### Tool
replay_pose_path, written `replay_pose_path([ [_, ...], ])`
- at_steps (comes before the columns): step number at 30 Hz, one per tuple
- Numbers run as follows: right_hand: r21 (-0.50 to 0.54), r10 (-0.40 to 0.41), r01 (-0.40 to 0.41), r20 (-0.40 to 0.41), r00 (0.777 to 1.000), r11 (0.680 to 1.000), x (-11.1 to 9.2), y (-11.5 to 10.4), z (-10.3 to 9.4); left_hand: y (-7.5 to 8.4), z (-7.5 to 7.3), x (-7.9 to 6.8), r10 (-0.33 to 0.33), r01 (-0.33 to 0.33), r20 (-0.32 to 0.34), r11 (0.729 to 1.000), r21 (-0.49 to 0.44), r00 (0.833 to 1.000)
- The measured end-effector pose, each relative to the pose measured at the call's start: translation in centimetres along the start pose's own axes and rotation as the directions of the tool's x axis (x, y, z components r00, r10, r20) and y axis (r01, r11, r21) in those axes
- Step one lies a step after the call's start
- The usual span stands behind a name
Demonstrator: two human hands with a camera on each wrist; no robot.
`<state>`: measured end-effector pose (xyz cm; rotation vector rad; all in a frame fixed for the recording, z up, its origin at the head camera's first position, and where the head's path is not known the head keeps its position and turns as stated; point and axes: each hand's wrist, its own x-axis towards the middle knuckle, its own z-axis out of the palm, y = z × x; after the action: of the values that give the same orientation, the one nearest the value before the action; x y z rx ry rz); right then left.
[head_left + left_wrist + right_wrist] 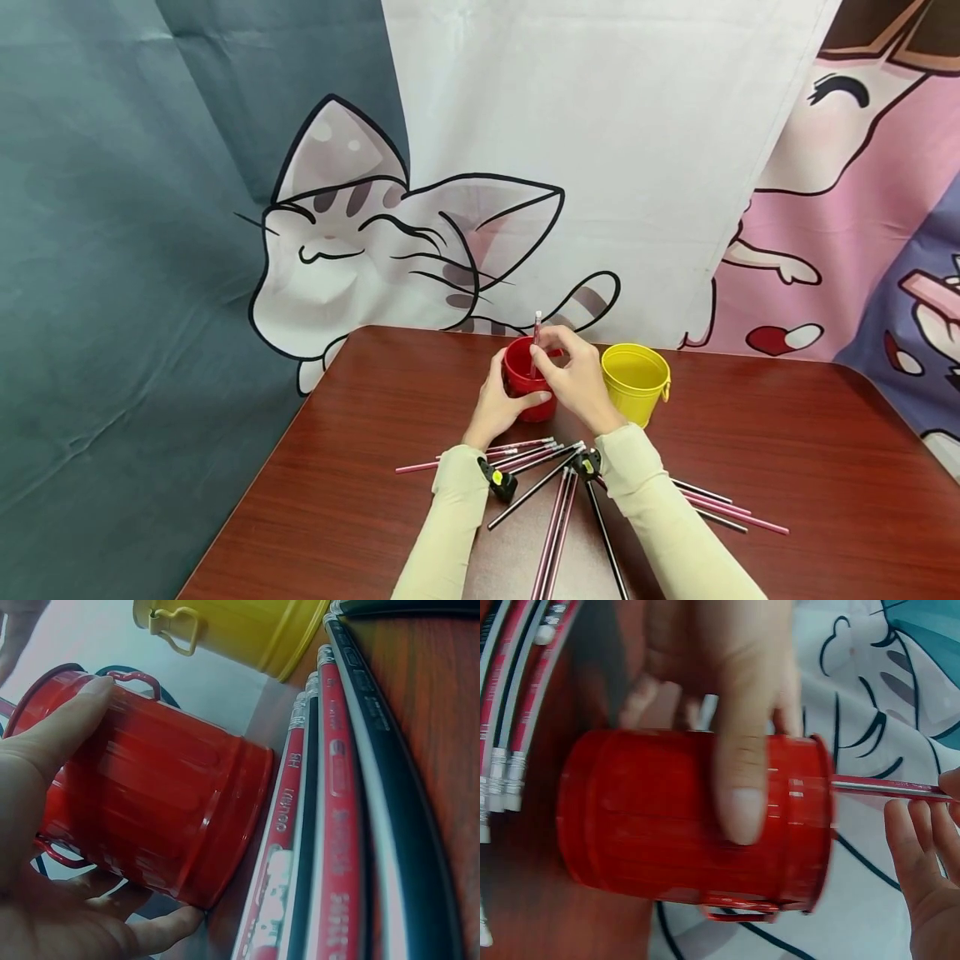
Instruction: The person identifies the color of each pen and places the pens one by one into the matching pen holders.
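My left hand grips a small red metal bucket, thumb across its near side and fingers round the other. Above the bucket, my right hand pinches a red pencil near its eraser end. The pencil stands upright, its lower part inside the red bucket's mouth. In the right wrist view the left thumb lies flat along the bucket's wall, and the right fingertips hold the pencil beyond the rim. A yellow bucket stands just right of the right hand.
Several red pencils and black pencils lie fanned over the brown table in front of the buckets and under the forearms. More pencils lie right of the right sleeve. A cartoon cat curtain hangs behind the table.
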<state>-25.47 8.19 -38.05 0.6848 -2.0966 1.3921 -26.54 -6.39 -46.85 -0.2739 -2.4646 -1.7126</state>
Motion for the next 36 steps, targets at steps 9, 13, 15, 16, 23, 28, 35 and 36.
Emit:
replay_pose_path([
  [9,-0.029,0.065,-0.064,0.065,0.996,0.998,-1.3,1.6,0.9,-0.4,0.1,0.2,0.023,-0.023,-0.016,1.0,0.002,1.0],
  [13,-0.028,0.085,-0.083,0.084,0.993,0.996,-1.6,1.9,1.1,-0.4,0.1,0.2,0.023,-0.023,-0.014,1.0,-0.01,1.0],
  [15,-0.032,0.088,-0.085,0.093,0.992,0.996,-1.7,2.1,1.2,-0.4,0.1,0.2,0.025,-0.025,-0.013,1.0,-0.012,1.0],
  [16,-0.036,0.086,-0.083,0.099,0.991,0.996,-1.7,2.1,1.2,-0.4,0.1,0.2,0.025,-0.025,-0.013,1.0,-0.01,1.0],
  [23,-0.053,0.092,-0.085,0.142,0.986,0.995,-1.6,2.2,1.3,-0.4,0.0,0.2,0.027,-0.028,-0.008,1.0,-0.009,1.0],
  [28,-0.061,0.108,-0.098,0.2,0.974,0.993,-1.4,2.0,1.2,-0.4,0.1,0.1,0.03,-0.03,-0.003,0.999,-0.028,1.0],
  [35,-0.092,0.121,-0.1,0.249,0.961,0.991,-1.2,1.8,1.1,-0.4,0.0,0.0,0.027,-0.027,0.0,0.999,-0.033,1.0],
  [36,-0.093,0.121,-0.1,0.254,0.96,0.991,-1.2,1.8,1.1,-0.4,0.0,0.0,0.028,-0.028,0.001,0.999,-0.033,1.0],
])
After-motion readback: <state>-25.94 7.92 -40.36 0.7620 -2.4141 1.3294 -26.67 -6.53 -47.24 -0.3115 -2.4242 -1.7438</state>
